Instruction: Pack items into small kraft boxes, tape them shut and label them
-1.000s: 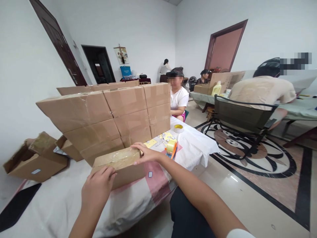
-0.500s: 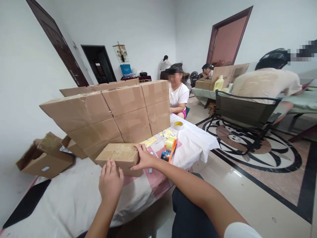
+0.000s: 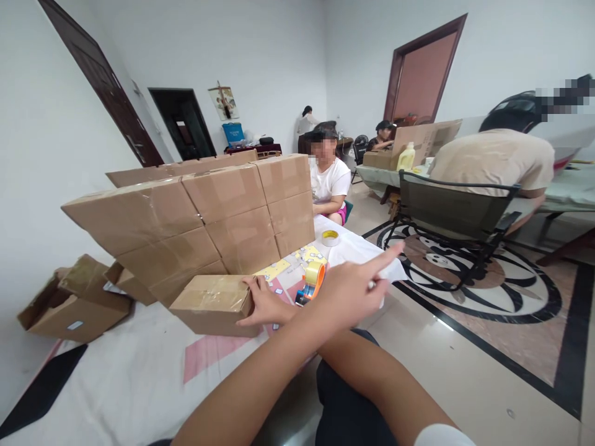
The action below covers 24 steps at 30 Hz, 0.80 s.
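Note:
A small taped cardboard box [image 3: 211, 303] lies on the cloth-covered table. My right hand [image 3: 264, 303] grips its right end, fingers on the top edge and thumb low on the side. Crossing over my right forearm, my left hand [image 3: 353, 291] is held out to the right in the air, index finger stretched; its other fingers are partly hidden. A tape dispenser [image 3: 310, 284] with an orange frame and a yellowish roll sits just behind the left wrist, partly covered. Beyond it, a loose tape roll [image 3: 330, 238] lies flat on the white cloth.
Stacked cardboard boxes [image 3: 237, 217] form a wall behind the small box. Open cartons [image 3: 79, 313] stand at the left. A person [image 3: 332, 179] sits across the table; another bends over a table at the right, by a black chair [image 3: 458, 210].
My left hand has left the small box and swung right across my right forearm, its index finger now extended. My right hand stays on the box. The view has shifted slightly.

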Motion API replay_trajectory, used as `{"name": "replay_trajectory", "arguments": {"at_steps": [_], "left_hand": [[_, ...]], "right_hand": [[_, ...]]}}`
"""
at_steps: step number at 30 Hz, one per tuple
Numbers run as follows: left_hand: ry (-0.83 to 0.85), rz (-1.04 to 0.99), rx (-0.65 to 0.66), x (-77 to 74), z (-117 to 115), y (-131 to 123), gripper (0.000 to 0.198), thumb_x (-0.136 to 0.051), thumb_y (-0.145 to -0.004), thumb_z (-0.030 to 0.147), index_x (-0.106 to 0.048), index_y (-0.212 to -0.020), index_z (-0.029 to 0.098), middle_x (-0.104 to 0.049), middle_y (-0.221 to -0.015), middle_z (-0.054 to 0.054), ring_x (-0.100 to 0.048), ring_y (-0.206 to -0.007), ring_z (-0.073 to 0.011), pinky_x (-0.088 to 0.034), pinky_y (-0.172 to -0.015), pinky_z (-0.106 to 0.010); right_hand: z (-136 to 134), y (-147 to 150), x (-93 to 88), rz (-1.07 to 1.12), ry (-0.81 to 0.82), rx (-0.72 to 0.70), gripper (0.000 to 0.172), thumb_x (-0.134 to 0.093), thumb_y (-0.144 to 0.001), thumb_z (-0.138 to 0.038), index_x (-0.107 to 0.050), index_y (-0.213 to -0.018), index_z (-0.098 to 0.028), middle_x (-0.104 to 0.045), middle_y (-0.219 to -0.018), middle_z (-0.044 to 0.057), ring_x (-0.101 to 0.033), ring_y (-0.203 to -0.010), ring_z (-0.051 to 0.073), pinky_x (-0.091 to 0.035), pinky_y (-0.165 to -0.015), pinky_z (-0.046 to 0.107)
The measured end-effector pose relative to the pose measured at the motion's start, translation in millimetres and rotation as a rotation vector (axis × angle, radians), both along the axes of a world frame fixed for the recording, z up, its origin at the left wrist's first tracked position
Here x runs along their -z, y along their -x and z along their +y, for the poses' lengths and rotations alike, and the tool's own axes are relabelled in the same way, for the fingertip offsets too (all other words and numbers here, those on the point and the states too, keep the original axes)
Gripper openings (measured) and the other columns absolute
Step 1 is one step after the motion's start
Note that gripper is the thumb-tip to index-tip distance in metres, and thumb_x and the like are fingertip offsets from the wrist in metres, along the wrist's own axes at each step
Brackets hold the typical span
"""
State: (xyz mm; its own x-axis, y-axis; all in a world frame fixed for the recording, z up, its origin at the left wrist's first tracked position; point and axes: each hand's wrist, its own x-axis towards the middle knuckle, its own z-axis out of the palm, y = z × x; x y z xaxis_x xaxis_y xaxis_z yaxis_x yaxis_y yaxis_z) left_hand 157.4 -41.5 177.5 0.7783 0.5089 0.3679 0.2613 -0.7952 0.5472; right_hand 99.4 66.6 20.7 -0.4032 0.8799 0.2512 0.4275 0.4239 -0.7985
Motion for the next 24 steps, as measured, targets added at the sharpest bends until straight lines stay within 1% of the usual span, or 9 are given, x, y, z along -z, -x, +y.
{"name": "replay_trajectory", "arguments": {"at_steps": [2, 4, 8, 11, 13, 15, 18, 21, 24], "left_hand": [[0.123, 0.048, 0.168, -17.5, -2, -36, 0.073, -0.048, -0.091, 0.022, -0.023, -0.158, 0.036, -0.075, -0.092, 0.006, -0.063, -0.073, -0.0108, -0.049, -0.076, -0.023], [0.205, 0.086, 0.274, -27.0, -5, -56, 0.076, -0.049, -0.090, 0.023, -0.021, -0.159, 0.037, -0.074, -0.094, 0.006, -0.062, -0.077, -0.0116, -0.048, -0.075, -0.023], [0.267, 0.136, 0.378, -26.1, -14, -66, 0.072, -0.048, -0.090, 0.023, -0.025, -0.157, 0.040, -0.075, -0.098, 0.006, -0.065, -0.086, -0.0133, -0.048, -0.078, -0.025], [0.251, 0.265, 0.456, -1.3, -23, -58, 0.065, -0.051, -0.094, 0.038, -0.029, -0.156, 0.036, -0.075, -0.112, 0.003, -0.068, -0.099, -0.0180, -0.049, -0.087, -0.032], [0.184, 0.410, 0.534, 29.6, -30, -48, 0.061, -0.048, -0.095, 0.056, -0.044, -0.149, 0.029, -0.072, -0.122, -0.003, -0.067, -0.109, -0.0243, -0.046, -0.096, -0.040], [0.066, 0.485, 0.589, 66.8, -38, -37, 0.055, -0.042, -0.097, 0.061, -0.062, -0.130, 0.023, -0.072, -0.123, -0.007, -0.065, -0.116, -0.0271, -0.043, -0.100, -0.044], [-0.085, 0.335, 0.485, 113.8, -46, -22, 0.046, -0.041, -0.099, 0.056, -0.067, -0.115, 0.021, -0.075, -0.111, -0.006, -0.068, -0.105, -0.0221, -0.042, -0.098, -0.040], [-0.150, 0.212, 0.433, 131.6, -50, -12, 0.048, -0.036, -0.101, 0.056, -0.063, -0.118, 0.020, -0.073, -0.114, -0.006, -0.066, -0.104, -0.0210, -0.041, -0.099, -0.038], [-0.128, 0.081, 0.471, 128.9, -48, -3, 0.060, -0.026, -0.101, 0.062, -0.053, -0.132, 0.019, -0.067, -0.130, -0.010, -0.060, -0.119, -0.0230, -0.038, -0.107, -0.039]], "right_hand": [[0, -1, 1.9, -0.013, -0.017, -0.035, 0.115, -0.093, -0.054, -0.046, -0.027, -0.148, -0.035, -0.030, -0.136, 0.009, -0.042, -0.132, 0.031, -0.043, -0.106, 0.047], [0, -2, 4.8, -0.018, -0.027, -0.054, 0.114, -0.091, -0.056, -0.049, -0.026, -0.149, -0.036, -0.029, -0.137, 0.009, -0.042, -0.131, 0.031, -0.045, -0.103, 0.047], [4, -2, 10.5, -0.029, -0.042, -0.040, 0.118, -0.091, -0.053, -0.054, -0.024, -0.149, -0.036, -0.029, -0.138, 0.010, -0.041, -0.132, 0.034, -0.047, -0.101, 0.048], [8, 0, 13.2, -0.052, -0.045, -0.028, 0.122, -0.091, -0.051, -0.056, -0.023, -0.150, -0.035, -0.029, -0.139, 0.011, -0.040, -0.133, 0.035, -0.047, -0.102, 0.048], [10, 1, 14.3, -0.062, -0.037, -0.021, 0.123, -0.091, -0.050, -0.056, -0.023, -0.150, -0.035, -0.029, -0.140, 0.011, -0.041, -0.133, 0.035, -0.048, -0.101, 0.049], [13, 2, 14.8, -0.067, -0.035, -0.014, 0.123, -0.091, -0.049, -0.056, -0.024, -0.149, -0.035, -0.030, -0.139, 0.010, -0.041, -0.133, 0.036, -0.048, -0.101, 0.050], [15, 2, 14.9, -0.066, -0.052, -0.017, 0.122, -0.091, -0.050, -0.056, -0.024, -0.150, -0.033, -0.031, -0.137, 0.011, -0.041, -0.134, 0.037, -0.047, -0.102, 0.051], [12, 5, 15.3, -0.065, -0.048, -0.021, 0.124, -0.090, -0.051, -0.057, -0.022, -0.152, -0.033, -0.030, -0.137, 0.011, -0.042, -0.133, 0.037, -0.047, -0.103, 0.050], [10, 4, 11.9, -0.087, -0.042, -0.064, 0.131, -0.091, -0.050, -0.060, -0.018, -0.155, -0.033, -0.029, -0.140, 0.013, -0.041, -0.135, 0.037, -0.045, -0.106, 0.050]]}}
